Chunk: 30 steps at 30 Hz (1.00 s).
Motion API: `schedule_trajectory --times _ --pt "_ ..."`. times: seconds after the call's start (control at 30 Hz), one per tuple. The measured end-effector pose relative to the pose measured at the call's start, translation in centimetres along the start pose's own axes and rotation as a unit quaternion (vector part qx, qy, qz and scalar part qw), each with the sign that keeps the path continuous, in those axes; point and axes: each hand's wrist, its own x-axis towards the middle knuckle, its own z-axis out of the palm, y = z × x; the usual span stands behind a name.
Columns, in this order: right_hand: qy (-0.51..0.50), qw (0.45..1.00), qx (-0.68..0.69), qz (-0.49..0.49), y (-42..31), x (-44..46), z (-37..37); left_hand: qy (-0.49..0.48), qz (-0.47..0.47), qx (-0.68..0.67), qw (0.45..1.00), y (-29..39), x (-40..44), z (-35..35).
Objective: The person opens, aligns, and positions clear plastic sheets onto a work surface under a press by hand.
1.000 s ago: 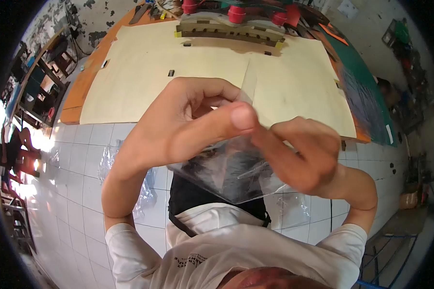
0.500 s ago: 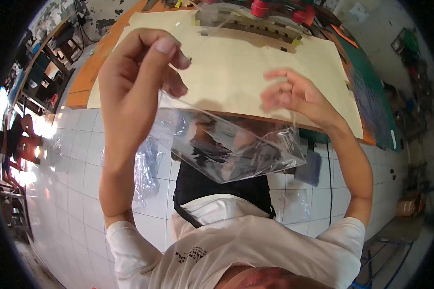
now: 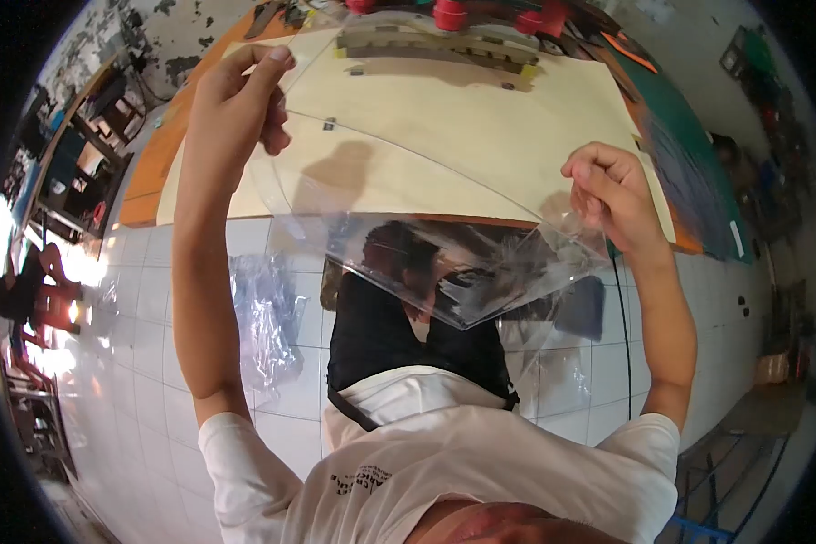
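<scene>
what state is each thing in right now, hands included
clear plastic sheet, held up in the air, slanting
left hand, closed on the clear plastic sheet
right hand, fingers curled by the sheet's right end, grip unclear
cream sheet, spread on the table
plastic wrapping, crumpled on the floor
</scene>
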Motion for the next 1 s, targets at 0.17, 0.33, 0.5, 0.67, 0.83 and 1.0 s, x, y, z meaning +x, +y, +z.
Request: schedule_trajectory --times 0.17,0.33,0.5,0.67,0.83,1.0 --pt "0.033 0.998 0.012 0.045 -2.6 -0.7 0.7 -0.017 -0.042 0.031 0.998 -1.3 0.9 0.9" --pt "0.021 0.993 0.058 0.1 -3.0 -0.5 0.7 -0.039 -0.075 0.03 0.996 -2.6 1.4 1.2" --pt "0.036 0.989 0.082 0.121 -2.5 -0.3 0.8 -0.041 -0.095 0.029 0.994 -3.3 1.8 1.4" --pt "0.038 0.986 0.09 0.135 -2.8 -0.3 0.9 -0.053 -0.101 0.008 0.993 -3.9 1.9 1.2" --pt "-0.003 0.993 0.057 0.104 -3.0 -0.3 0.8 -0.066 -0.119 -0.022 0.99 -3.1 1.4 1.4" --pt "-0.1 0.993 0.019 0.053 -3.2 -0.9 -0.2 -0.188 -0.099 -0.158 0.964 -2.8 0.0 -0.1"
